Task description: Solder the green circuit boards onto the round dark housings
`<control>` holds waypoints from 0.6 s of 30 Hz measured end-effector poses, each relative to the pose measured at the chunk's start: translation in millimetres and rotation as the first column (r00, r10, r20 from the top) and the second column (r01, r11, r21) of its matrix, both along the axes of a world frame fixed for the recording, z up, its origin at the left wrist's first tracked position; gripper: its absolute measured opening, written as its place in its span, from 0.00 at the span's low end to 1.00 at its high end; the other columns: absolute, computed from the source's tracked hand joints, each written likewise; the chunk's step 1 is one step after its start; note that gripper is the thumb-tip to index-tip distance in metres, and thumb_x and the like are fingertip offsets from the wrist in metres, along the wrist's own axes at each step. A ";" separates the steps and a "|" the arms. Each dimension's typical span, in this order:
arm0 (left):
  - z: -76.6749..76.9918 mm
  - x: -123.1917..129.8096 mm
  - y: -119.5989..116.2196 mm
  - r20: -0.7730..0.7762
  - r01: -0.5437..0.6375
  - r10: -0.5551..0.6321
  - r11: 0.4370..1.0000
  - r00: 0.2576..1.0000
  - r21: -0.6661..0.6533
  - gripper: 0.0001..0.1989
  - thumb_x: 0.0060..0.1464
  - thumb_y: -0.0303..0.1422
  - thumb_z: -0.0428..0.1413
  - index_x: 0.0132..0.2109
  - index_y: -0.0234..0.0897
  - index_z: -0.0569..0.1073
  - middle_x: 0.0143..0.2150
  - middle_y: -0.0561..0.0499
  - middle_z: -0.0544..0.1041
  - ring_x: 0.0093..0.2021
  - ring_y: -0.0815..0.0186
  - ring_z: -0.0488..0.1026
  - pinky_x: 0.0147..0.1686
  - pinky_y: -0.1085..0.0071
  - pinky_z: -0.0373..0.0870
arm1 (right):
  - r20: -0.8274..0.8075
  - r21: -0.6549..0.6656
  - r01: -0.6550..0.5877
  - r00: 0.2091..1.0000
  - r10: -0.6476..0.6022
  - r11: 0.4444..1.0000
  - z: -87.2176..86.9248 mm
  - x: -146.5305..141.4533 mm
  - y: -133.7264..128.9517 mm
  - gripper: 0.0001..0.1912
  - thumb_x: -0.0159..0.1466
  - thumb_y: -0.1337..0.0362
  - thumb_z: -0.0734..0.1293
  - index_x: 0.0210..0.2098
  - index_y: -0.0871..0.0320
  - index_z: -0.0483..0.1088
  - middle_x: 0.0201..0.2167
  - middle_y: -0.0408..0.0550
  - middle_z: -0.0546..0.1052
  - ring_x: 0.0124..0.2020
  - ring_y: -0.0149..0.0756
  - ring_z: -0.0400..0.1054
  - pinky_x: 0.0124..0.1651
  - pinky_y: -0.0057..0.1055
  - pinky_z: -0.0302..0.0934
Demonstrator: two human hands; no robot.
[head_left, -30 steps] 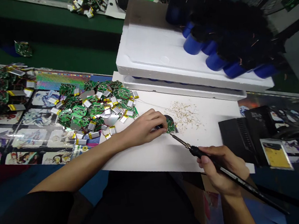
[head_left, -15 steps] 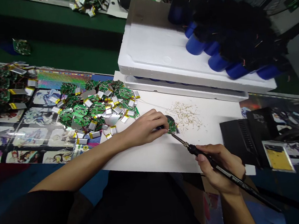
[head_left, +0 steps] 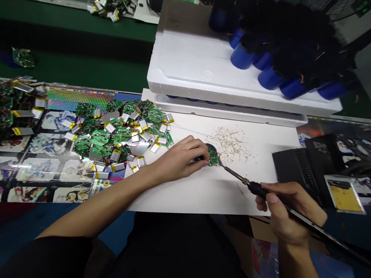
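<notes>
The left hand point(head_left: 178, 161) grasped a small round green circuit board point(head_left: 212, 155) just beyond its fingertips. The right hand point(head_left: 290, 207) clenched a soldering iron point(head_left: 257, 189), its tip just beside the board. Behind the left fingers lay a heap of circuit boards with batteries point(head_left: 121, 135) on white card point(head_left: 185, 197).

Green circuit boards point(head_left: 100, 137), center-left | silver batteries point(head_left: 118, 166), yellow-tabbed | white foam box point(head_left: 190, 62), upper middle | blue cylinders point(head_left: 270, 78), upper right | anime-patterned desk mat point(head_left: 48, 143), left
</notes>
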State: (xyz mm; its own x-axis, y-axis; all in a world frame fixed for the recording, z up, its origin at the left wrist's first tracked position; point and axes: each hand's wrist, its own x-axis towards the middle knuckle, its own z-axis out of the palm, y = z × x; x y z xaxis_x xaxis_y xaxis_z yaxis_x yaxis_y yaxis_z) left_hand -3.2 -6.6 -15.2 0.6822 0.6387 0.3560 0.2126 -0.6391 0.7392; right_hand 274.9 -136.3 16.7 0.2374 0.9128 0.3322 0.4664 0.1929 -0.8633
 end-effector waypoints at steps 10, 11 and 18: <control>-0.5 -0.2 1.0 0.005 0.002 -0.002 1.000 1.000 0.006 0.06 0.73 0.31 0.55 0.45 0.38 0.77 0.47 0.46 0.80 0.50 0.60 0.74 0.53 0.63 0.69 | -0.186 0.066 0.196 0.966 -0.181 0.978 -18.5 -2.7 13.6 0.13 0.65 0.56 0.77 0.41 0.57 0.74 0.25 0.39 0.78 0.16 0.29 0.70 0.16 0.25 0.61; -1.0 -0.4 1.5 0.008 0.002 -0.002 1.000 1.000 0.015 0.07 0.73 0.32 0.56 0.45 0.38 0.77 0.47 0.46 0.80 0.50 0.60 0.74 0.53 0.63 0.69 | -0.200 0.062 0.213 0.960 -0.197 0.975 -22.8 -3.2 16.6 0.14 0.65 0.56 0.76 0.42 0.57 0.73 0.26 0.39 0.78 0.16 0.29 0.69 0.16 0.25 0.60; -1.6 -5.1 2.8 -0.023 -0.009 0.011 0.997 1.000 0.083 0.05 0.69 0.36 0.62 0.46 0.39 0.79 0.55 0.42 0.78 0.56 0.56 0.74 0.58 0.58 0.72 | -0.217 0.000 0.252 0.945 -0.246 0.968 -54.4 -1.1 25.7 0.18 0.64 0.55 0.78 0.47 0.57 0.73 0.33 0.41 0.79 0.19 0.27 0.70 0.19 0.25 0.63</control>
